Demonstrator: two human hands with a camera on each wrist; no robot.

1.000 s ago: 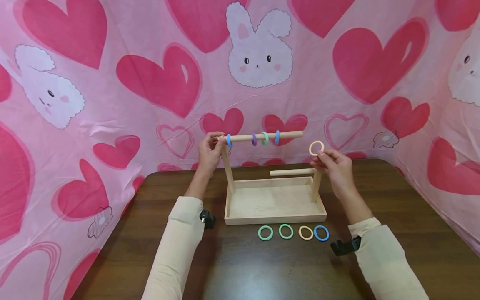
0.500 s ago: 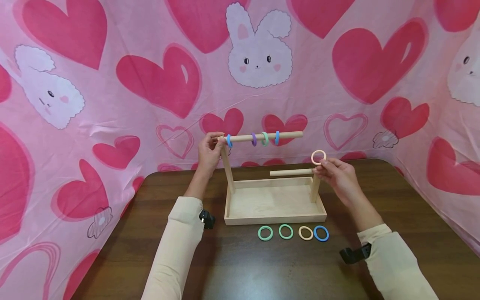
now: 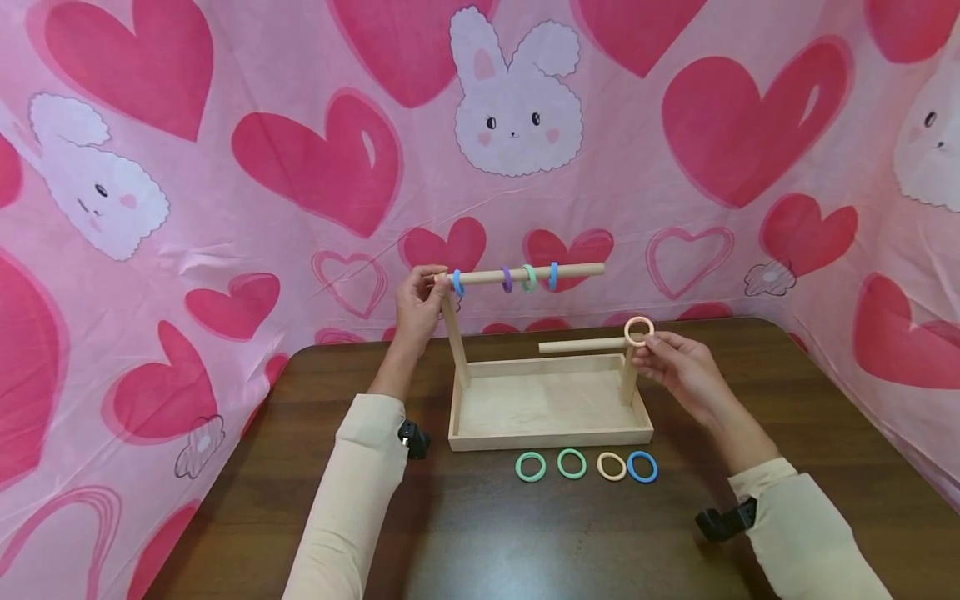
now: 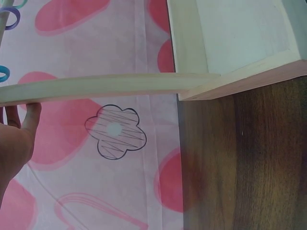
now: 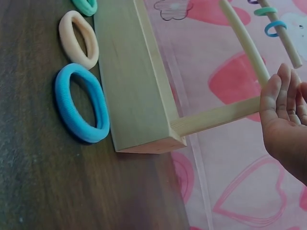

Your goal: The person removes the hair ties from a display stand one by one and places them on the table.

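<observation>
Four loose rings [image 3: 612, 479] on the worktop [image 3: 525, 542] by the near edge of the tray [image 3: 551, 440]; above its right edge, right hand [image 3: 681, 367] pinches a cream ring [image 3: 639, 318]; left hand [image 3: 417, 307] holds tall post [image 3: 454, 337]; upper bar [image 3: 480, 276] already carries four

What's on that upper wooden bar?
On the upper bar: a blue ring, purple ring, green ring, another blue ring. The left hand partly covers the bar's post-side end; anything beneath is hidden.

I'm looking remotely into a cloth-screened tabletop nook, whether in a home or a studio I can't tell: creased pink cloth [image 3: 622, 158] printed with hearts [image 3: 322, 162] and rabbits [image 3: 517, 142] surrounds the dark wood-grain table [image 3: 517, 542] behind and on both sides.
</observation>
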